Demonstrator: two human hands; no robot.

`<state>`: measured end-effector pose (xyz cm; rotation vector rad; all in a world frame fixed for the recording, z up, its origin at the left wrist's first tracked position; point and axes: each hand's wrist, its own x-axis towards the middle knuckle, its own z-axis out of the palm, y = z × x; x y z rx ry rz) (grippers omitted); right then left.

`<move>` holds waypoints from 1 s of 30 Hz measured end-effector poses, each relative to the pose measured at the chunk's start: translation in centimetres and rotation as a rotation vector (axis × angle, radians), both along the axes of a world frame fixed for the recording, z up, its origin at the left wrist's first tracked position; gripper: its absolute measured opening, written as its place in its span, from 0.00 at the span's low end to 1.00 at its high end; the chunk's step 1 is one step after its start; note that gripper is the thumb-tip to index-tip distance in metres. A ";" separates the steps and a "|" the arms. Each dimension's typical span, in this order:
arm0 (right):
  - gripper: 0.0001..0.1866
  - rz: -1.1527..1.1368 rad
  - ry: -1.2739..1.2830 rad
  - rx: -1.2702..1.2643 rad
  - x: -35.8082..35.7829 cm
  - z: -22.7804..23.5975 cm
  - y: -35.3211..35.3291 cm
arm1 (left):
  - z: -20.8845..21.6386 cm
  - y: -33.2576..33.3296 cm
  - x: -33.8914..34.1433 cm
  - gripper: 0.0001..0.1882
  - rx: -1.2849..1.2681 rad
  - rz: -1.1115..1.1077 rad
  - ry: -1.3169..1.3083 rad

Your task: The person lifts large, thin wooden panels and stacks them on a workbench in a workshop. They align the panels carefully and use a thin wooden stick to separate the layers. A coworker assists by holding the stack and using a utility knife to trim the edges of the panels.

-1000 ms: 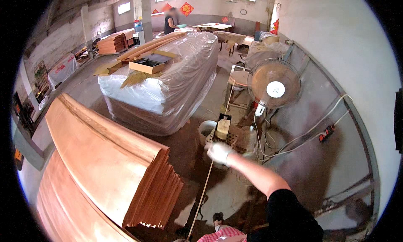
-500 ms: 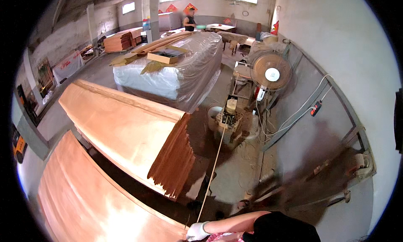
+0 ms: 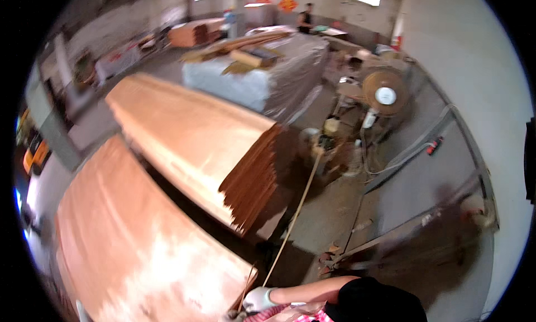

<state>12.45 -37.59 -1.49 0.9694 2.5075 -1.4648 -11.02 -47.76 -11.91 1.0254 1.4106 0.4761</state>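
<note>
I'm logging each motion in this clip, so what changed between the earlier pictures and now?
The gloved hand, reaching out toward the pedestal fan a second ago, has drawn back low beside the near veneer stack, at the long thin strip. The stacks, wrapped pile and fan stayed put.

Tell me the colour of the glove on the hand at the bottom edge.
White; the glove shows best in the head view.
</note>
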 end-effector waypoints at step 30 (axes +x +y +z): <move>0.14 -0.119 -0.460 -0.811 -9.7 -5.5 -5.4 | 10.1 -14.7 -31.8 0.08 0.052 -0.166 0.105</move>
